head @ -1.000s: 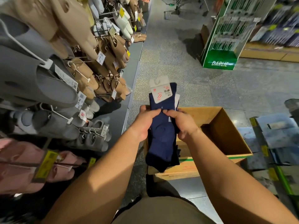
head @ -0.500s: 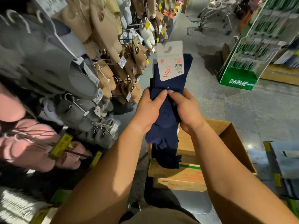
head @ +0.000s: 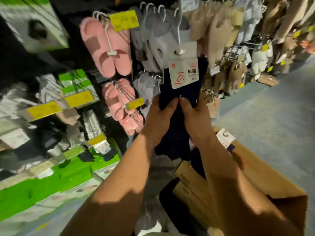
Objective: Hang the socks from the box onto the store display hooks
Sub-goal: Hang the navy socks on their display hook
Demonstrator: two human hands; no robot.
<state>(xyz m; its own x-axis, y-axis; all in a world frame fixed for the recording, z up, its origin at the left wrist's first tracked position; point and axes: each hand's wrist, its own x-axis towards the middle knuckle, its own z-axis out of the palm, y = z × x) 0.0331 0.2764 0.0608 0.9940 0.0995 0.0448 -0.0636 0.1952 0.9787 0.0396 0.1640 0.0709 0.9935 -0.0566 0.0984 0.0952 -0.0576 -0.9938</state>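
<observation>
I hold a bundle of navy socks (head: 180,92) upright in front of the display wall. A white card header (head: 185,70) with red marks tops the bundle. My left hand (head: 159,120) grips the socks from the left and my right hand (head: 196,118) from the right, thumbs nearly touching. The socks' lower ends hang down between my forearms. The cardboard box (head: 265,178) sits low at the right, partly behind my right arm, and another white sock tag (head: 225,137) pokes out at its rim.
Pink slippers (head: 105,46), grey slippers (head: 156,40) and beige slippers (head: 219,31) hang on wire hooks across the wall. Yellow price tags (head: 124,20) sit at the hook ends. Green and white packs (head: 75,82) hang at the left. Grey floor (head: 272,113) stretches to the right.
The view has swung left and up toward the display wall. Both hands have lifted the socks higher, away from the box, up to the hanging slippers.
</observation>
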